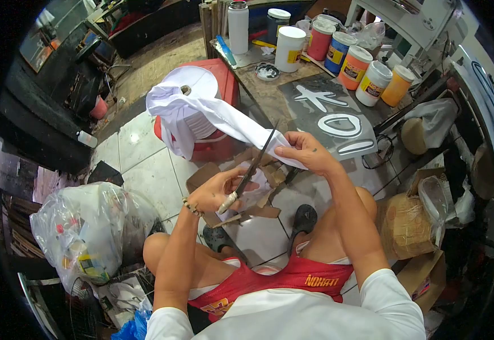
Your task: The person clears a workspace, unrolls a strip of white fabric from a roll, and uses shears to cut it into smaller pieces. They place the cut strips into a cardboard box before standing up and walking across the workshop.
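Note:
My left hand (216, 191) is closed around a pair of long dark scissors (256, 157) with a white-wrapped handle; the blades point up and away, crossing in front of the cloth. My right hand (309, 153) pinches the near end of a white cloth (233, 120) between thumb and fingers. From there the cloth stretches left, its far part draped over a large white spool (193, 82). The spool rests on a red box-like stool (227, 85). Below my hands, an open cardboard box (261, 211) holds pieces of white material.
Several paint jars, including an orange jar (354, 68), line the worktable (261, 85). A dark board (332, 113) with white painted shapes lies at its edge. At left sits a clear plastic bag (91, 226) of containers. A taped carton (408, 226) stands right.

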Demonstrator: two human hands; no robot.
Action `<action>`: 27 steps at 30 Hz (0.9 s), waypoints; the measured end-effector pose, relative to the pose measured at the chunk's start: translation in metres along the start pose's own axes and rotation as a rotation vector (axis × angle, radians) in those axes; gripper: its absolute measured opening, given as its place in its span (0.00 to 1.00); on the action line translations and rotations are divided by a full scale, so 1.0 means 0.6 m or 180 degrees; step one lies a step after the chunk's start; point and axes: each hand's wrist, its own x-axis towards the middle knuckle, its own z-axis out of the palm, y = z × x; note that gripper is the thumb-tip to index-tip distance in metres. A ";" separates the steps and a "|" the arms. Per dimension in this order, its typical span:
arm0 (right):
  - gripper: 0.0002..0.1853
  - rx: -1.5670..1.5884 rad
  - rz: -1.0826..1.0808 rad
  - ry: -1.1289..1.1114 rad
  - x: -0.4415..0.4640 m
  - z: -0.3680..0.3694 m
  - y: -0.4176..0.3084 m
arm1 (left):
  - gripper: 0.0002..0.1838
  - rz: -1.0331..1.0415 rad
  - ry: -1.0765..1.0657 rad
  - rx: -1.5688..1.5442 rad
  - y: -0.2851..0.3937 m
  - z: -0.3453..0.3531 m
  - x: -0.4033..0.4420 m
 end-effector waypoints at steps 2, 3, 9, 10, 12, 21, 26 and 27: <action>0.16 0.0136 0.0057 -0.0133 -0.003 -0.004 -0.006 | 0.42 -0.0250 -0.0042 -0.0136 0.003 0.001 0.000; 0.16 0.0133 0.0051 -0.0121 -0.003 -0.004 -0.006 | 0.42 -0.0247 -0.0054 -0.0129 -0.001 -0.001 0.000; 0.33 0.1009 -0.0517 -0.0306 -0.002 0.014 -0.025 | 0.38 -0.0166 -0.0166 -0.0185 0.000 0.009 0.001; 0.35 0.1269 -0.0569 -0.0478 -0.003 0.018 -0.031 | 0.38 -0.0201 -0.0124 -0.0249 0.009 0.017 0.000; 0.37 0.1527 -0.0620 -0.0644 -0.001 0.022 -0.033 | 0.37 -0.0238 -0.0088 -0.0314 0.013 0.025 0.000; 0.26 0.0973 -0.0510 -0.0858 0.004 0.032 -0.010 | 0.43 0.0468 0.0042 -0.0313 -0.001 0.034 0.000; 0.27 0.0942 -0.0390 -0.0804 0.004 0.013 -0.015 | 0.44 -0.0259 -0.0195 -0.0373 -0.001 0.017 -0.001; 0.27 0.0946 -0.0388 -0.0808 0.002 0.013 -0.017 | 0.44 -0.0262 -0.0190 -0.0375 -0.002 0.016 0.000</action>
